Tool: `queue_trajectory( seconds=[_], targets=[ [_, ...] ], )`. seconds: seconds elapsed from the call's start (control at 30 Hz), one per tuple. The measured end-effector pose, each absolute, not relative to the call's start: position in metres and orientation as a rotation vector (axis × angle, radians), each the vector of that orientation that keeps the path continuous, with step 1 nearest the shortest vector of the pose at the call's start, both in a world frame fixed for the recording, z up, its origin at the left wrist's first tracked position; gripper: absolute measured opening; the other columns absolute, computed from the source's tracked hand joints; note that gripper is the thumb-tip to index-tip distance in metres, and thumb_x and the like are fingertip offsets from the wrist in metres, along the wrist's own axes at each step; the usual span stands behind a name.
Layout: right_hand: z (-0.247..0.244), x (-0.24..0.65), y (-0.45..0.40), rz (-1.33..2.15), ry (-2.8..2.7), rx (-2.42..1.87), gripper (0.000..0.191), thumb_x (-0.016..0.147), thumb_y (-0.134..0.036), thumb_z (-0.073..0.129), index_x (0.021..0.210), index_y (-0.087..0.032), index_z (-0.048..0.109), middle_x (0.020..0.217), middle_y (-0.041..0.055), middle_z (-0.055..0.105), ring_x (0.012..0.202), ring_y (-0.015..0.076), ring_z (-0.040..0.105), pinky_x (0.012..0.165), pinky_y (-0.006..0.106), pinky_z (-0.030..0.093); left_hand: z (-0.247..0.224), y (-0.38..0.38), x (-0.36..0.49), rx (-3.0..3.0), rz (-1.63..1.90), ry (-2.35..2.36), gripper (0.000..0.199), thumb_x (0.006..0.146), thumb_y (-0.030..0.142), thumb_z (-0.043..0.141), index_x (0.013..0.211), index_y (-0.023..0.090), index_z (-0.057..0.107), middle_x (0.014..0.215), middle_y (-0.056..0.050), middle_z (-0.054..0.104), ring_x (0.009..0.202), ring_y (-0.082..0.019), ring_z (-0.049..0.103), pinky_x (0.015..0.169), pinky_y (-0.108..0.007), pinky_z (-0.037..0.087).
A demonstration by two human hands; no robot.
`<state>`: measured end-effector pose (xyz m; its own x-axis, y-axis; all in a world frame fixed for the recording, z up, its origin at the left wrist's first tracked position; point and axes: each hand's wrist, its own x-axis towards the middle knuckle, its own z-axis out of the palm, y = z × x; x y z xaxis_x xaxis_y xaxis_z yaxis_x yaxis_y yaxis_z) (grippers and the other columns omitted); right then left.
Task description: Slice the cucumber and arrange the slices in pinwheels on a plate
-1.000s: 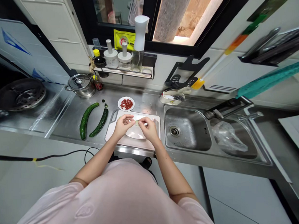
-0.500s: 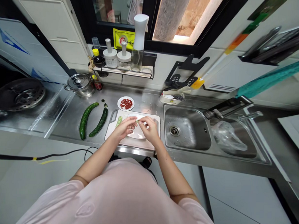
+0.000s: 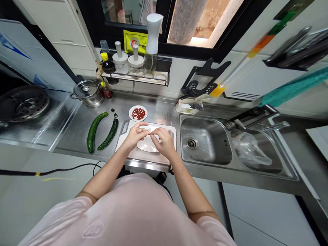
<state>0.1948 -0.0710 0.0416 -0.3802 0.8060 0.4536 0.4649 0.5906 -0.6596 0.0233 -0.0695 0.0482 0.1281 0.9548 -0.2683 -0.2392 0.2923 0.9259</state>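
**A:** What are the hands doing?

**B:** The right hand (image 3: 163,142) is curled, its thumb and forefinger pinched on a small pale piece (image 3: 149,130). The piece is too small to name with certainty. The left hand (image 3: 135,135) curves in just beside it, but I can't tell whether it's gripping.

**A:** What's directly under them?

**B:** A white plate (image 3: 146,146), on a white cutting board (image 3: 152,157) with a dark handle at its far left corner.

**A:** And to the sides?

**B:** Left of the left hand, two cucumbers lie side by side on the steel counter (image 3: 72,134): the nearer (image 3: 109,134) and the farther (image 3: 92,132). Right of the right hand is a stainless steel sink (image 3: 202,140), with a plastic bag (image 3: 250,149) in its far basin.

**A:** Beyond the hands?

**B:** A small saucer (image 3: 132,113) of chopped red chilli (image 3: 139,114) sits just past the board. Farther left stands a steel pot (image 3: 87,93); farther ahead, a glass spray bottle (image 3: 151,63) stands on a wall shelf (image 3: 135,79).
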Motion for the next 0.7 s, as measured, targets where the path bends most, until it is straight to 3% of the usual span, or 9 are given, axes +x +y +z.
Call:
queue_trajectory(
  seconds=[0.43,0.7],
  targets=[
    [0.034,0.195,-0.065,0.661,-2.015,-1.080,0.018,0.092,-0.031,0.046,0.088,-0.021,0.060,0.084,0.0039,0.058,0.082,0.0163,0.053,0.070,0.028,0.042,0.037,-0.065,0.027,1.029,1.150,1.057,0.051,0.065,0.027,0.074,0.111,0.019,0.053,0.077,0.001,0.061,0.066,-0.008,0.054,0.065,-0.020,0.041],
    [0.014,0.194,-0.056,0.788,-1.942,-1.148,0.018,0.090,-0.031,0.047,0.085,-0.019,0.060,0.080,0.0017,0.058,0.076,0.0138,0.053,0.067,0.024,0.041,0.022,-0.059,0.034,0.966,1.154,1.127,0.050,0.063,0.024,0.074,0.111,0.018,0.060,0.078,-0.001,0.061,0.072,-0.010,0.055,0.071,-0.021,0.042]
  ],
)
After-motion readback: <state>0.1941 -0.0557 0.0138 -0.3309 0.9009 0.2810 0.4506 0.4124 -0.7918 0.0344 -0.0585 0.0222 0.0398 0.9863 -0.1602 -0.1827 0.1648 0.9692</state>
